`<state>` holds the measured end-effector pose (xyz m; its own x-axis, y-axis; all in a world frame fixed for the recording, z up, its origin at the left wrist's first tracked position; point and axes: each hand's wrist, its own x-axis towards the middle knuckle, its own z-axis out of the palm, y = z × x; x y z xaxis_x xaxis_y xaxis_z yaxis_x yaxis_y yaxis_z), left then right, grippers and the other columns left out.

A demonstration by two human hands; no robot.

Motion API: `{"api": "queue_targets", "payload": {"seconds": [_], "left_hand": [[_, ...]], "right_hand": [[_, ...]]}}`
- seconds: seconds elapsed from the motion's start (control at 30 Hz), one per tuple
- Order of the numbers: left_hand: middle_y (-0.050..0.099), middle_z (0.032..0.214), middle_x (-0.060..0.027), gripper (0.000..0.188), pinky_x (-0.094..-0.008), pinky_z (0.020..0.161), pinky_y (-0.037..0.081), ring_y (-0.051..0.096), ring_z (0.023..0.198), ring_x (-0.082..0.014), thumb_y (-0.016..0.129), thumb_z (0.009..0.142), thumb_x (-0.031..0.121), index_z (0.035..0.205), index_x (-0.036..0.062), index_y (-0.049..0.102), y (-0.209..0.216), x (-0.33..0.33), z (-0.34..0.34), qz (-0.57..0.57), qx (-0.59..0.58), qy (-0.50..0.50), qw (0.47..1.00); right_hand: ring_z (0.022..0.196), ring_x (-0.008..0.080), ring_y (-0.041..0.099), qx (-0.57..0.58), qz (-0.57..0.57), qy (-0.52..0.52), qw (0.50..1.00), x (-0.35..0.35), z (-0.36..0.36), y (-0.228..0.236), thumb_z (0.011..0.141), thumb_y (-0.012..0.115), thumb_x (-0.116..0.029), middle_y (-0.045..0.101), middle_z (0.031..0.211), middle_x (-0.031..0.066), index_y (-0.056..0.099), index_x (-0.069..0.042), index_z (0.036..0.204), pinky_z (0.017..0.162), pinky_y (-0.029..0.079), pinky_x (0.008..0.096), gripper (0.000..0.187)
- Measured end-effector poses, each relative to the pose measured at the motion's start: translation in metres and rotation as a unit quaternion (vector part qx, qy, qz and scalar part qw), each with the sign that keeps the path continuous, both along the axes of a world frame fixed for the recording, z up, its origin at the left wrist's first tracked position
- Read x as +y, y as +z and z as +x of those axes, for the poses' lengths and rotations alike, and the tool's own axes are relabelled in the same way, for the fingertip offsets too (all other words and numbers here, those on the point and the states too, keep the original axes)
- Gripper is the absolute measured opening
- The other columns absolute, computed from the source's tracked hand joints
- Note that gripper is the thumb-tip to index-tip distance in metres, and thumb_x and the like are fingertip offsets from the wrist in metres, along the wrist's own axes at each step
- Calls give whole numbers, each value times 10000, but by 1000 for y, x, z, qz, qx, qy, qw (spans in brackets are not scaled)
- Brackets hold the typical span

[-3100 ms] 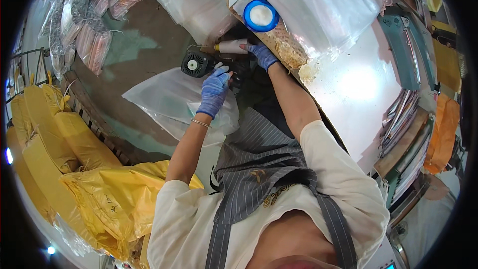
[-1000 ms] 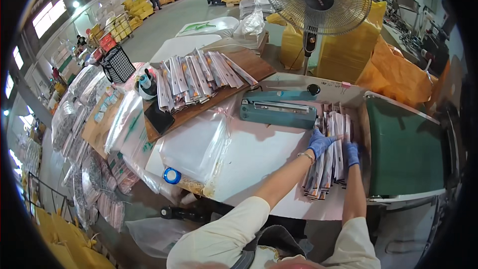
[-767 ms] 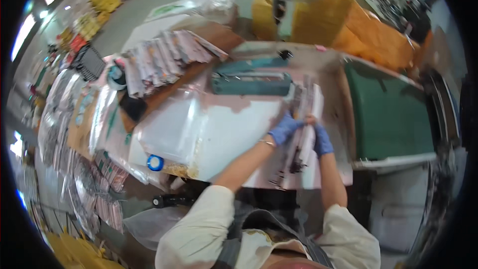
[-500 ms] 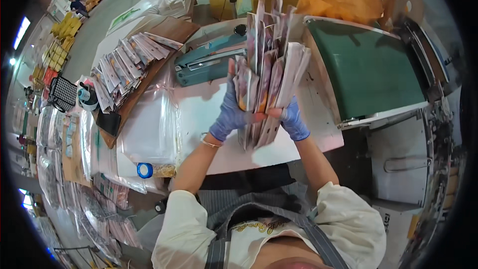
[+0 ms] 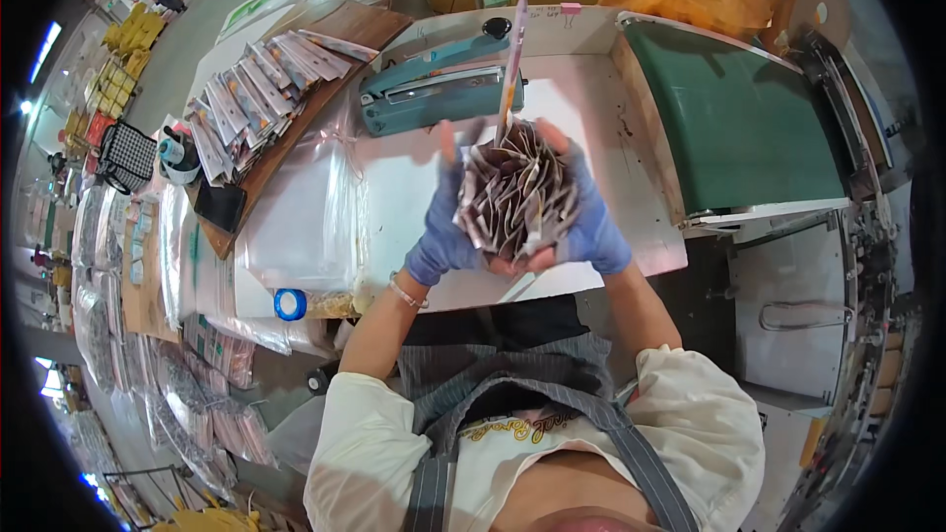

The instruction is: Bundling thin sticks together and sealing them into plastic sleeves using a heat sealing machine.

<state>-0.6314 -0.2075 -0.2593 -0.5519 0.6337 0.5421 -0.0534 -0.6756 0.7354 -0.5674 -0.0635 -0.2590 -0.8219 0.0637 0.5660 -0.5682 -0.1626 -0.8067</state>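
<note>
A thick bundle of flat printed packets (image 5: pixel 517 192) is held upright above the white tabletop, its edges fanned toward me. My left hand (image 5: pixel 448 222), in a blue fingerless glove, presses the bundle's left side with the fingers wrapped round it. On the opposite side my right hand (image 5: pixel 594 212), gloved alike, grips it too. Bare fingertips of both hands meet at the bundle's near edge. One packet (image 5: pixel 514 54) sticks up well above the others at the back. Just beyond the hands lies a teal bag sealer (image 5: pixel 434 103).
On a brown board (image 5: pixel 370 25) at the left lies a row of similar packets (image 5: pixel 251 94), with a black phone (image 5: pixel 220 205) nearby. Clear plastic bags (image 5: pixel 301 217) lie left of my hands, beside a blue-lidded jar (image 5: pixel 290 304). A green conveyor belt (image 5: pixel 729 128) borders the table's right.
The bundle has tipped from lying lengthwise away from me to showing its fanned edges. Both hands have shifted round its sides, and one packet now stands out above it.
</note>
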Motion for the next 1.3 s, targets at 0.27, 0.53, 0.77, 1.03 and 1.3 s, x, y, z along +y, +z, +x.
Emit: {"api": "queue_targets", "payload": {"seconds": [0.27,0.53,0.77,1.03,1.3], "left_hand": [[357,1314,-136,1115,-365,981,352,416,1183,-247,863,476,179,1365,66,201,-60,-17,-32,-171,180,165,955],[350,1320,-121,1280,-378,980,367,439,1163,-251,856,461,127,1401,129,-13,0,-16,-33,-51,182,114,975],[444,1243,-129,1215,-355,969,377,480,1122,-243,810,512,133,1395,95,-25,11,-7,-28,-103,118,195,968],[483,1212,-105,809,-322,956,370,489,1098,-175,799,564,250,1236,22,410,-26,-40,-42,-267,64,118,954],[549,1077,-79,583,-331,859,452,558,940,-175,629,759,380,1220,85,428,-81,-92,66,-201,-494,-48,845]], "right_hand": [[1131,186,444,-19,-22,-102,994,-17,-8,0,476,865,-195,467,1180,73,249,-42,1334,983,331,327,1067],[1235,238,336,15,43,-19,999,-7,-21,-10,459,875,-230,302,1359,145,176,-63,1377,1020,277,354,1166],[1117,224,450,20,-39,-80,996,-19,-35,0,454,875,-271,430,1220,116,355,-48,1255,956,359,330,981],[1092,242,470,65,101,-139,983,-32,-44,-4,539,824,-221,437,1185,140,482,-44,1059,916,390,340,647],[845,167,576,-297,1,328,897,-63,-30,-41,678,663,-164,619,852,107,636,12,911,789,448,264,294]]}}
